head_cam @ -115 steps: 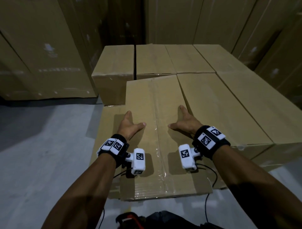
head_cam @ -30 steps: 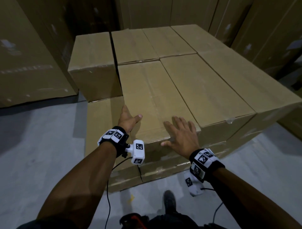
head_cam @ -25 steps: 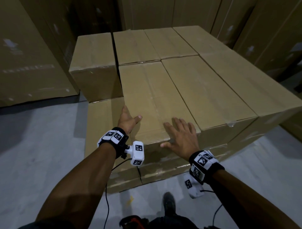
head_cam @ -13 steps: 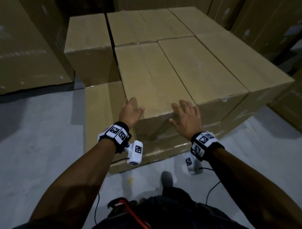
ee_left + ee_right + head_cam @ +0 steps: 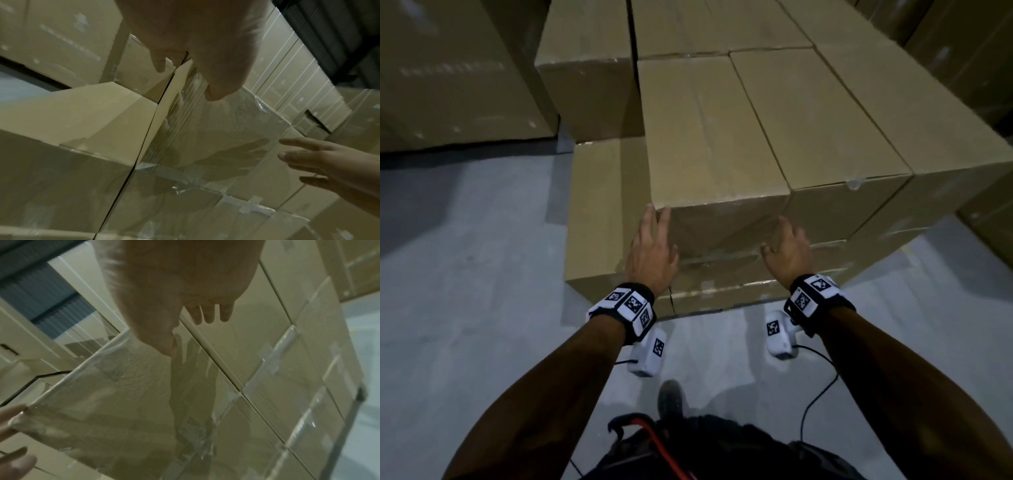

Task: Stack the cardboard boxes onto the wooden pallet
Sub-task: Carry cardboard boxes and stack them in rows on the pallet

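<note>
Dim overall, murky toward frame corners. Head view: soft shadows on the grey floor (image 5: 465,274), straight lines bowing at the edges. Wrist views paler, grainy; glare streaks on clear tape (image 5: 205,146); near left hand (image 5: 195,40) and right hand (image 5: 174,280) blurred, out of focus.

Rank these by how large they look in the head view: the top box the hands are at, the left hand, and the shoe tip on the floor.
1. Top box, clearly largest.
2. Left hand.
3. Shoe tip, smallest; it is partly hidden, so its true size is unsure.
</note>
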`<state>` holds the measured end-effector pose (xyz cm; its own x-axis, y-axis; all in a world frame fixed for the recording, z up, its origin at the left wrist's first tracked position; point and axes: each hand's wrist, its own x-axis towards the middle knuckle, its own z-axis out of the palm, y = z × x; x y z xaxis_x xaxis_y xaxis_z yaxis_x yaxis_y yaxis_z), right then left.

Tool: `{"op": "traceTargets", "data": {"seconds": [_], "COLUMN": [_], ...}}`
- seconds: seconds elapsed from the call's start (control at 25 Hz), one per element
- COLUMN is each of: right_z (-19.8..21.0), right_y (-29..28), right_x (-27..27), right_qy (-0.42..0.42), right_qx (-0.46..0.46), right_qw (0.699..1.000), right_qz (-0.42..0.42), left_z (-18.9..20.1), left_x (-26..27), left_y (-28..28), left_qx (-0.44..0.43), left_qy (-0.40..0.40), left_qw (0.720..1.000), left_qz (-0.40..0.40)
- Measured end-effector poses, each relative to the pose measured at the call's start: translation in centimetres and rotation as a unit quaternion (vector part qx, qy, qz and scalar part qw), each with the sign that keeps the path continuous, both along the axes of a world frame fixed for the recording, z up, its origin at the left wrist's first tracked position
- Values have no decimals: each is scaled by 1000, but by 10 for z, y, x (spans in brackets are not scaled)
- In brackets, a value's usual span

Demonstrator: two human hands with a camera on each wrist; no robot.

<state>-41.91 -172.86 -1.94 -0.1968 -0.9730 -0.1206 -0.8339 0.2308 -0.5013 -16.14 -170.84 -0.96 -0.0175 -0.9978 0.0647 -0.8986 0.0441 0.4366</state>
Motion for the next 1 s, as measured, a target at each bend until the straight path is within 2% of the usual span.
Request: {"op": "traceTargets", "data": {"seconds": [0.2,0.32,0.48,0.56,0.64,0.72,0.8,0.92,1.0], "right_z": [-29,-59,-96,-122,-149,-182,-211,-256,-276], "right_y": [11,8,-5,-15,-24,-35,-44,-64,-76], "right_x": [-19,-28,-29,-27,-19,-10,-4,-2,-3], "right_qy": [-56,-93,-150,-187,-227,-257,-276,-286,-299], "right_qx": [58,74,32,-13,-91,-197,-267,-382,-425], "right_qw": [997,993,987,980,966,942,918,874,851], "right_qz": [-2,-27,-55,-71,-81,-90,-97,-89,-75], "left_z": [-35,-62,-103,-129,-157,-189,-215,-251,-267], "left_x": [-22,-34,-42,-44,-46,-46,-41,-32,-28], "left_y": [35,39,21,6,-3,-11,-21,-39,-49], "left_qx": [39,40,14,-13,-80,-148,-182,-247,-295], "left_qy": [-52,-35,10,39,50,70,100,84,67], "left_qw": [998,997,993,989,983,975,965,951,938], "left_qz": [21,53,117,142,155,153,161,169,171]}}
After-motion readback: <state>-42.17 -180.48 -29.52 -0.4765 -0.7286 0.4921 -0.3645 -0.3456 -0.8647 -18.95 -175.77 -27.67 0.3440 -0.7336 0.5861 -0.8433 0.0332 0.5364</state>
